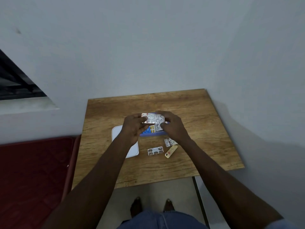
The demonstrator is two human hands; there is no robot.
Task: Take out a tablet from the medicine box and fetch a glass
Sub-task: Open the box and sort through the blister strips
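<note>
Brown wood-grain worktop (198,113); blue medicine box (151,134) beside its white lid (132,151). Silver blister strip (154,119), copper-edged. A gold, red-printed strip (171,151) lies nearby. Dark red mattress (33,171), pale grey wall (148,47).

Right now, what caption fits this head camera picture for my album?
Both hands, left hand and right hand, hold a blister strip over the blue medicine box.
</note>
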